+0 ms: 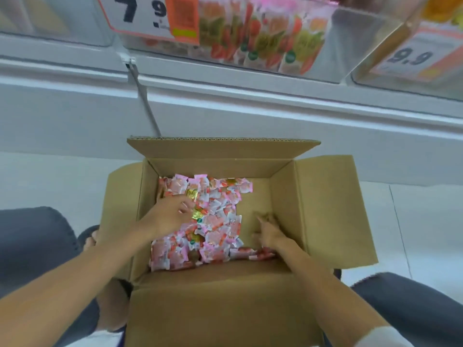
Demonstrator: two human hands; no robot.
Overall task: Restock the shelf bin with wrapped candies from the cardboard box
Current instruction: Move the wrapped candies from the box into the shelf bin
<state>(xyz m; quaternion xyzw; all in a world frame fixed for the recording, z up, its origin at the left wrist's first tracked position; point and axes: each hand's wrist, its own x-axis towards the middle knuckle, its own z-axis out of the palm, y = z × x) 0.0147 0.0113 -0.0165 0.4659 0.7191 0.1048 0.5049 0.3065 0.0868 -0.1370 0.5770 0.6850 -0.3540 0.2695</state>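
**Both hands down in the box, candies lying to the left**

Head view: the wrapped candies (215, 221) are lying heaped in the left half of the cardboard box (283, 196). The left hand (172, 216) is resting on that heap with fingers curling into it; whether they are pinching any is unclear. The right hand (271, 234) is blurring over bare box floor, fingers loosely apart, the pile just to its left. The shelf bin (355, 41) is hanging above and beyond.
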